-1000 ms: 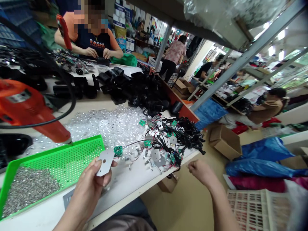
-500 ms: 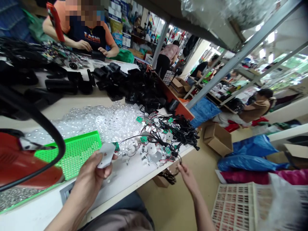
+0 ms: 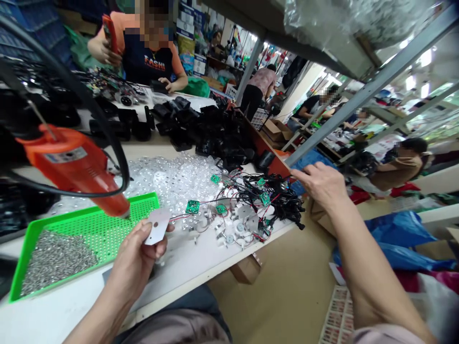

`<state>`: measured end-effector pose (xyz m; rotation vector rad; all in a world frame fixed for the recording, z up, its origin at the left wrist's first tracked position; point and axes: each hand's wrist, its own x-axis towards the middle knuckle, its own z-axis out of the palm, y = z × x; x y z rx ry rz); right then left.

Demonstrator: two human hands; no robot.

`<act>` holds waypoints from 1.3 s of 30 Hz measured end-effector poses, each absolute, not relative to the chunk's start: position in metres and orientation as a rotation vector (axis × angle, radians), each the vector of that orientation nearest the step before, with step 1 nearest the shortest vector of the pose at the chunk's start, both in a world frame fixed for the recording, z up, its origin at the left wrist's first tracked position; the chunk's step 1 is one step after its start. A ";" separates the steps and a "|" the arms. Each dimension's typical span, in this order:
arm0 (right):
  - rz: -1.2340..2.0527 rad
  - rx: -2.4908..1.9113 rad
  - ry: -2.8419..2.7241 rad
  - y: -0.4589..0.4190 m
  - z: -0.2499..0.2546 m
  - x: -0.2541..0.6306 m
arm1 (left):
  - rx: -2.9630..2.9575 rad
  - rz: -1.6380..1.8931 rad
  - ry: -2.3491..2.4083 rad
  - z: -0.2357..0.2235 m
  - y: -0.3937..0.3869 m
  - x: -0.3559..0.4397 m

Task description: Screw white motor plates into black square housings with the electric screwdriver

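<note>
Plate (image 3: 160, 234): pale, flat, roughly rectangular, with one dark round hole near its middle; pinched between thumb and fingers of the left hand (image 3: 134, 258), held above the white bench just beside the corner of the green tray (image 3: 96, 206). Long axis near upright, top end leaning slightly right, broad face turned toward the wearer. Right hand (image 3: 319, 184): empty, fingers spread, raised near the far end of the black cables (image 3: 283, 200), with green circuit boards (image 3: 192, 206) lying among the wires; orange power tool (image 3: 71, 165) hanging above the tray.
</note>
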<state>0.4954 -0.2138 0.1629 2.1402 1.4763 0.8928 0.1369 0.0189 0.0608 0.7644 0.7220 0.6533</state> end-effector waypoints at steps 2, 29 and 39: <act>0.848 2.200 1.454 -0.201 0.151 0.514 | 0.702 0.718 0.743 0.063 0.019 0.131; 0.208 2.625 1.414 -0.151 0.020 0.349 | 0.604 0.644 0.973 0.045 0.018 0.087; 0.151 3.193 1.053 -0.160 0.008 0.311 | 0.737 0.368 0.910 0.063 -0.005 0.070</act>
